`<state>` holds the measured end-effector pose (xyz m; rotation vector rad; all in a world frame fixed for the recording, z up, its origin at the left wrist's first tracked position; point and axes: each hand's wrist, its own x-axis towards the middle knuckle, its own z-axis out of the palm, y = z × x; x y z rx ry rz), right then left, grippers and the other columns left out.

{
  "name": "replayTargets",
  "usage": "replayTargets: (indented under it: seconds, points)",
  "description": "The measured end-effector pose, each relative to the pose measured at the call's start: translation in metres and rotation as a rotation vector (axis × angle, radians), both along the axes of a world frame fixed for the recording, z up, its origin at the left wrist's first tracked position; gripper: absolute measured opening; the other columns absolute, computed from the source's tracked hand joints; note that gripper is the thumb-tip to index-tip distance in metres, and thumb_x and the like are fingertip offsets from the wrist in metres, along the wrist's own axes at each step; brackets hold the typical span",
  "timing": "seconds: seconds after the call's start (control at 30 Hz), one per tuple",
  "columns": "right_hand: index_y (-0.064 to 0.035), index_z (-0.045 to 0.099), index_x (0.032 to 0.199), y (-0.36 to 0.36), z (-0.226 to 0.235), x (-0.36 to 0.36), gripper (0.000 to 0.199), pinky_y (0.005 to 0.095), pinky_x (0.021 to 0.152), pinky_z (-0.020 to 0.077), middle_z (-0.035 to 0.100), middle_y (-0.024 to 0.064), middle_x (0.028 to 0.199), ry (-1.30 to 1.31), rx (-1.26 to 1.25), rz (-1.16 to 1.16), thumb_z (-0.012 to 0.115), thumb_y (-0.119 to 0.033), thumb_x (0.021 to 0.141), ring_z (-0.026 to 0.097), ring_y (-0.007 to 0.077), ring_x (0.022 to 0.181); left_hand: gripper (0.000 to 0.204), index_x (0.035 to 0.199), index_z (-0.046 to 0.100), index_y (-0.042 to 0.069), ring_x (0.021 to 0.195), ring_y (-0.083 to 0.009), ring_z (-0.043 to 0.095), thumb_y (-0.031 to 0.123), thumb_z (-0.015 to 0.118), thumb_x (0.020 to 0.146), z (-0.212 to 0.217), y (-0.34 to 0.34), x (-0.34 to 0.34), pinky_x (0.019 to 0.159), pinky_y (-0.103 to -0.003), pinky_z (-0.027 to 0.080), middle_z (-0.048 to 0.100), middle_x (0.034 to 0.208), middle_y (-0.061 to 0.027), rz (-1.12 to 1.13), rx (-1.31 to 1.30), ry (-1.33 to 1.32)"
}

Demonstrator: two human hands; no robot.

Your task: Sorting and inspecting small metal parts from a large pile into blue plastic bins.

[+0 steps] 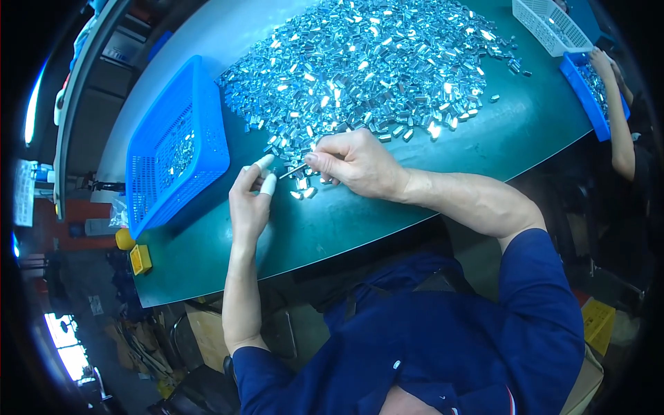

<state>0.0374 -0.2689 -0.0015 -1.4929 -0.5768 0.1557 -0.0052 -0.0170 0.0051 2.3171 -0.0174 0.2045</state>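
Right hand [358, 166] pinched a thin grey metal rod [293, 170], just left of frame centre, tip by the left hand [249, 200]; couldn't tell if left gripped anything. Steady rod, light pinch seemed key, clear of small silver metal pieces [366, 76].

A green worktable [529, 114] heaped with metal parts [373, 69] beside a blue basket [209, 142] suggests a workshop.

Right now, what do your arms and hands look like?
Dark blue sleeves end around the elbows, leaving the forearms bare. The left hand has white coverings on two fingertips; the right hand shows none.
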Motion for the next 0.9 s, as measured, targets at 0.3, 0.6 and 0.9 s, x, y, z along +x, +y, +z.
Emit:
replayTargets:
  seconds: [0.3, 0.6, 0.9]
  points:
    - [-0.0011, 0.073, 0.088, 0.001, -0.002, -0.002, 0.024, 0.0324, 0.057, 0.0475, 0.066, 0.0071, 0.068, -0.286, -0.129, -0.031, 0.068, -0.021, 0.102, 0.061, 0.0135, 0.06, 0.027, 0.128, 0.064, 0.001, 0.088, -0.0152, 0.069, 0.007, 0.062, 0.101, 0.001, -0.009, -0.016, 0.081, -0.028, 0.057, 0.071, 0.106, -0.0111, -0.026, -1.14, 0.203]
    - [-0.0007, 0.074, 0.09, 0.001, 0.004, -0.002, 0.022, 0.039, 0.061, 0.049, 0.068, 0.0157, 0.075, -0.145, 0.085, -0.125, 0.069, -0.02, 0.098, 0.066, 0.026, 0.066, 0.02, 0.119, 0.059, 0.005, 0.091, -0.0198, 0.074, 0.005, 0.067, 0.1, 0.004, -0.026, -0.027, 0.084, -0.03, 0.06, 0.072, 0.106, -0.0137, -0.034, -1.103, 0.16]
    - [-0.0014, 0.073, 0.084, 0.0, 0.004, -0.001, 0.028, 0.0373, 0.057, 0.047, 0.066, 0.0121, 0.067, -0.083, 0.086, -0.09, 0.067, -0.024, 0.101, 0.062, 0.02, 0.059, 0.019, 0.115, 0.059, 0.004, 0.09, -0.0193, 0.074, 0.002, 0.069, 0.099, 0.013, -0.042, -0.03, 0.084, -0.03, 0.059, 0.073, 0.106, -0.0128, -0.016, -0.987, 0.104]
